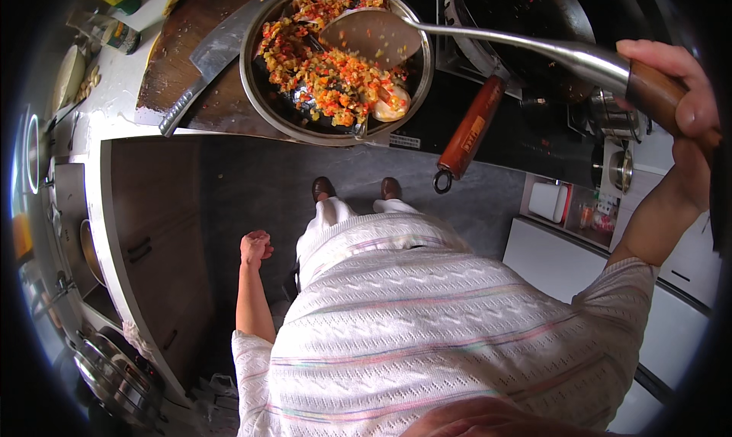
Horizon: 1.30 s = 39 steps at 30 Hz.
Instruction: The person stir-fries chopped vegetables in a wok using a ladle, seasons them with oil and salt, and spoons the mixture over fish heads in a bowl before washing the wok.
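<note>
My right hand [689,88] grips the wooden handle of a metal wok spatula [372,34]. The spatula's broad blade, flecked with bits of food, is over a round steel dish [247,82]. Chopped red, yellow and green vegetables [337,82] lie in the dish over dark, glossy pieces that look like fish. A pale piece [392,102] shows at the lower right of the food. Down by my side, my left hand [255,248] is curled into a fist, and I see nothing in it.
Left of the dish, a cleaver [214,54] lies on a dark wooden board [166,82], its handle over the edge. A wok [532,14] is on the stove at right, its wooden handle [472,128] jutting past the counter. Jars [120,36] stand at upper left.
</note>
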Motion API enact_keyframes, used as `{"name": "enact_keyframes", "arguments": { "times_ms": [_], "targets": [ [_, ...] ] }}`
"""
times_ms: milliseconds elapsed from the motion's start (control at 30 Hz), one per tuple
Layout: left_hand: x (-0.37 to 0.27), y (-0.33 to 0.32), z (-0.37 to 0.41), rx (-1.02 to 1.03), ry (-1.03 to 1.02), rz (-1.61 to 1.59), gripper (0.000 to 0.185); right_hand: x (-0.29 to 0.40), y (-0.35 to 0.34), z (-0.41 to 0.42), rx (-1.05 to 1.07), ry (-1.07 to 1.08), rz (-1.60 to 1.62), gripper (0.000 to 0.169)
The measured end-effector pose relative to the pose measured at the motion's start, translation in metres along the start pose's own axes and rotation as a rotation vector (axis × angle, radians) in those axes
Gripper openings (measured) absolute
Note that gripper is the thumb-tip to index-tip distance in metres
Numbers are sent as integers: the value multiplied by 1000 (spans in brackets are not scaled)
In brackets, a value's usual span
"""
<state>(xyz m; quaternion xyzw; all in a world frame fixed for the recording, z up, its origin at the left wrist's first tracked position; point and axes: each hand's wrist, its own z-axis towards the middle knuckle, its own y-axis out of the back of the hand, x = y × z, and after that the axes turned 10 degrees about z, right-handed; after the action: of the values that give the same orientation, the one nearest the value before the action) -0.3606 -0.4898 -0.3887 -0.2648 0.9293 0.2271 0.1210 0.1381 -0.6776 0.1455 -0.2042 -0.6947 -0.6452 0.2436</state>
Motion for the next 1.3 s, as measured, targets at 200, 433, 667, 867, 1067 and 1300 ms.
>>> {"name": "enact_keyframes", "arguments": {
  "times_ms": [200,433,667,867,1067,1300],
  "targets": [
    [6,-2,1,-3,13,-12,22,-4,3,6,-5,1,-1,27],
    [4,-4,-2,2,24,-16,25,-17,-5,18,-15,19,-1,28],
    [5,-4,-4,-8,26,-15,26,1,4,6,26,-3,10,28],
    [11,-6,-3,5,35,-38,25,10,5,-4,35,-8,18,28],
    [1,-4,-3,2,17,-11,24,7,1,-5,26,-2,19,29],
    [9,-4,4,1,9,-9,22,7,1,-5,34,-3,24,29]
  ]
}}
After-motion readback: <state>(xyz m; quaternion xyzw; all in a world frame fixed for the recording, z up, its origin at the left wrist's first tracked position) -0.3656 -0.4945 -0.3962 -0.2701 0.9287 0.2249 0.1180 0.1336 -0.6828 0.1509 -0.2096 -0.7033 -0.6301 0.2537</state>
